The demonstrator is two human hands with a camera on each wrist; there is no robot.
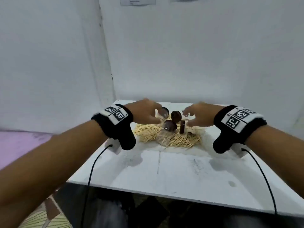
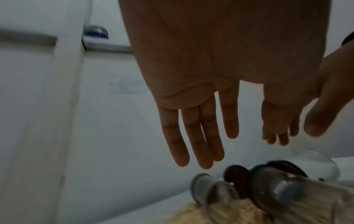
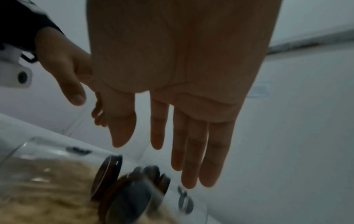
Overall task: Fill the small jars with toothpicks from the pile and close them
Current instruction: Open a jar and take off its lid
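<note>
A pile of toothpicks [image 1: 179, 139] lies at the far middle of the white table [image 1: 181, 170]. Several small clear jars lie tipped over on it: one [image 1: 162, 139] with a brown lid [image 1: 170, 125], another [image 1: 164, 113] by my left fingers. Loose brown lids [image 1: 176, 116] sit among them, one standing on edge [image 1: 182, 127]. My left hand [image 1: 153, 116] and right hand [image 1: 192, 117] hover just above the pile, facing each other, fingers straight and holding nothing. The left wrist view shows my left hand [image 2: 229, 128] open over the jars [image 2: 283, 186]; the right wrist view shows my right hand [image 3: 159, 136] open over a jar [image 3: 134, 197].
White walls [image 1: 197, 63] close in behind and to the left of the table. The near half of the table lies between me and the pile. A pink surface [image 1: 19, 142] is at the left. Cables [image 1: 92, 170] hang from both wrist cameras.
</note>
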